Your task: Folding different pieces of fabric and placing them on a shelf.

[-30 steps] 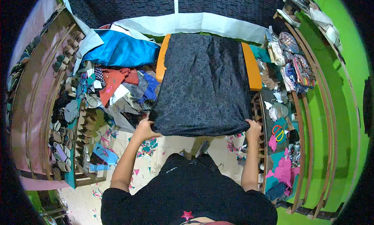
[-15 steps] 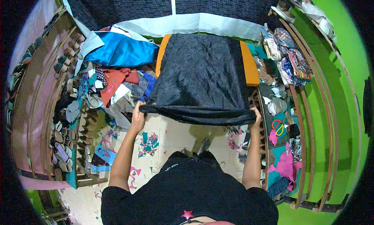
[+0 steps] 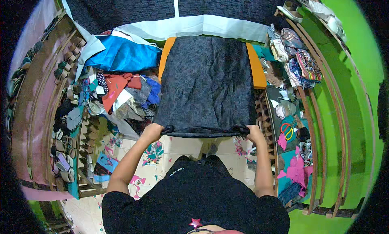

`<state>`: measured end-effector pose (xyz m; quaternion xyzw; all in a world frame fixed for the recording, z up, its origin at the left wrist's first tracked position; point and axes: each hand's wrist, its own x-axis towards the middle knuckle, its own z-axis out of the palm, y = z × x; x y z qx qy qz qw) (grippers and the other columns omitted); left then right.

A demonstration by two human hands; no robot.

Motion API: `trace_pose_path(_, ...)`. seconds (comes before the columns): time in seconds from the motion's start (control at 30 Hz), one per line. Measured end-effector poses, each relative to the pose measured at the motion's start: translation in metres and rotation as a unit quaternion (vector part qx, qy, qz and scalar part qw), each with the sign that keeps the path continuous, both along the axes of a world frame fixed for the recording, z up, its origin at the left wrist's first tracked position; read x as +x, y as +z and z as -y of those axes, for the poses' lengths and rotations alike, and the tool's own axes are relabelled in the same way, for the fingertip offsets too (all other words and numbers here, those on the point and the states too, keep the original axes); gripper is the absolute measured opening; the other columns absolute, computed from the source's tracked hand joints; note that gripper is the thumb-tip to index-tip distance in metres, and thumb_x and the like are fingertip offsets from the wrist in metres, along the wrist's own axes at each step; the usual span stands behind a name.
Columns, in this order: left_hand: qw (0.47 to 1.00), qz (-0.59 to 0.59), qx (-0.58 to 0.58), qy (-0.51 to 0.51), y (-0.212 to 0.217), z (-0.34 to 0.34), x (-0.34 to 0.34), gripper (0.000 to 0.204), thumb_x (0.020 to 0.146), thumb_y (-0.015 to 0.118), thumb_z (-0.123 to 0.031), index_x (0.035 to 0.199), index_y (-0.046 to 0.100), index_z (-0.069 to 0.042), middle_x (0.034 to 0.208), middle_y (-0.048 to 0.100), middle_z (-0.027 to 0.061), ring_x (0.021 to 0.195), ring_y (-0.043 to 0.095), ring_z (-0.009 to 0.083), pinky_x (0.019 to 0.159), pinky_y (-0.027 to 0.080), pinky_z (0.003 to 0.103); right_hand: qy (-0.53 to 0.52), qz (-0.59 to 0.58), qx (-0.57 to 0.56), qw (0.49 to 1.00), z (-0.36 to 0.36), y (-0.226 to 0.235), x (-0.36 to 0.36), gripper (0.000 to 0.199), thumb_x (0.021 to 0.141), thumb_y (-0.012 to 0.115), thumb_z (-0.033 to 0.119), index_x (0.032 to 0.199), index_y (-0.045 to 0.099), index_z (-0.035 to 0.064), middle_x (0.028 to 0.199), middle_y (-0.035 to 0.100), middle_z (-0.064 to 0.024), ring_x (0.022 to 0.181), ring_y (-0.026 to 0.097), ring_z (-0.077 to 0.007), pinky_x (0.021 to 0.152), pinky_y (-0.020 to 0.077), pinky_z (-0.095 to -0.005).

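Note:
A wide black cloth (image 3: 206, 80) lies over an orange board (image 3: 255, 68), whose edges show on both sides. Its near end hangs past the board toward me. My left hand (image 3: 153, 132) is closed round the cloth's near left corner, and my right hand (image 3: 255, 134) grips the near right corner. Between them the near edge is drawn fairly straight, with a folded or rolled band along it. Wrinkles run across the middle of the cloth.
On the left lie a shiny blue cloth (image 3: 123, 54) and red fabric scraps (image 3: 116, 90). Wooden racks with shoes (image 3: 65, 165) flank me. Scissors (image 3: 287, 130), pink scraps (image 3: 296, 169) and folded patterned cloths (image 3: 308, 66) are at right. Colored snippets litter the tiled floor (image 3: 194, 149).
Both hands have come nearer to me and closer together, pulling the cloth's near edge along. The sagging fold there has become straighter and narrower.

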<state>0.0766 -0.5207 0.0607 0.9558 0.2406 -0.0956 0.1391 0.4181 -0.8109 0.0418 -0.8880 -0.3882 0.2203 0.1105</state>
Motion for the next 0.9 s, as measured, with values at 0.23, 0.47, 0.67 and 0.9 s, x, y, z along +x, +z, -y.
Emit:
trace_pose_path(0.23, 0.946, 0.292, -0.142, 0.007, 0.026, -0.008, 0.019, 0.035, 0.064, 0.045, 0.000, 0.099, 0.050, 0.000, 0.097, 0.053, 0.0205, 0.088, 0.049, 0.0357, 0.079, 0.039, 0.037, 0.016, 0.060, 0.350, 0.935, 0.002, 0.010, 0.010, 0.039, 0.064, 0.046, -0.008, 0.102, 0.049, -0.0027, 0.097, 0.055, -0.0175, 0.092, 0.052, -0.0301, 0.084, 0.0376, -0.0318)
trace_pose_path(0.47, 0.908, 0.328, -0.255, 0.051, 0.026, -0.017, 0.023, 0.036, 0.061, 0.047, -0.007, 0.095, 0.048, 0.006, 0.079, 0.057, 0.0209, 0.068, 0.055, 0.0302, 0.065, 0.043, 0.033, -0.007, -0.044, 0.300, 0.953, 0.001, -0.018, 0.037, 0.052, 0.063, 0.064, 0.016, 0.108, 0.048, -0.0034, 0.094, 0.058, -0.0191, 0.090, 0.056, -0.0284, 0.079, 0.0410, -0.0324)
trace_pose_path(0.67, 0.986, -0.051, -0.155, -0.023, 0.054, 0.006, 0.027, 0.046, 0.052, 0.070, -0.034, 0.079, 0.058, 0.002, 0.078, 0.057, 0.0241, 0.076, 0.057, 0.0341, 0.066, 0.044, 0.037, 0.072, -0.030, 0.025, 0.997, -0.011, 0.045, -0.016, 0.080, 0.046, 0.075, 0.033, 0.108, 0.046, -0.0077, 0.103, 0.051, -0.0251, 0.097, 0.051, -0.0321, 0.084, 0.0401, -0.0340)
trace_pose_path(0.9, 0.960, -0.052, -0.272, -0.031, 0.040, -0.002, 0.017, 0.031, 0.067, 0.059, -0.023, 0.091, 0.055, -0.003, 0.087, 0.058, 0.0201, 0.084, 0.056, 0.0312, 0.071, 0.043, 0.035, 0.064, -0.075, -0.180, 0.979, -0.015, 0.041, -0.008, 0.049, 0.058, 0.068, 0.025, 0.094, 0.054, -0.0056, 0.091, 0.057, -0.0228, 0.087, 0.055, -0.0321, 0.071, 0.0440, -0.0341)
